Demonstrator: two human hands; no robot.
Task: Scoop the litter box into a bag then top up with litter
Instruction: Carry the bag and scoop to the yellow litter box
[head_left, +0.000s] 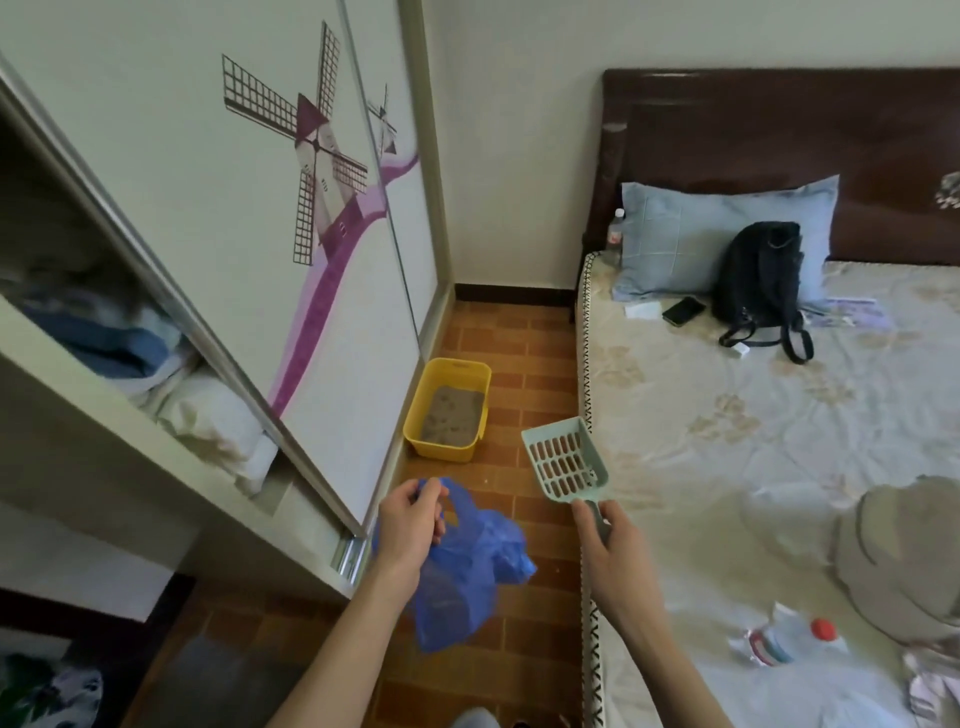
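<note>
The left hand (410, 525) is curled round the handle loop of a blue plastic bag (462, 571), which hangs limp below the wrist with its mouth not yet spread. The right hand (608, 540) grips the handle of a pale green slotted scoop (563, 460), held in the air with the blade pointing forward and away from the person. No litter or waste is visible in the scoop, and the bag looks slack and unfilled.

The yellow litter box (449, 410) stands on the tiled floor (530, 364) ahead of both hands, against the base of the wardrobe (234, 218) and apart from the edge of the bed (753, 441). A shallow layer of grey litter (452, 413) with darker patches lies in its bottom. Neither hand nor scoop is near the box.

Status, judged from this layout: tools are collected, scooping has not begun. Remaining steps: reach the box, open the bag, sift the clumps out and drop them into the bag, then top up. No container of fresh litter can be identified in view, so the supply for topping up has yet to be located.
</note>
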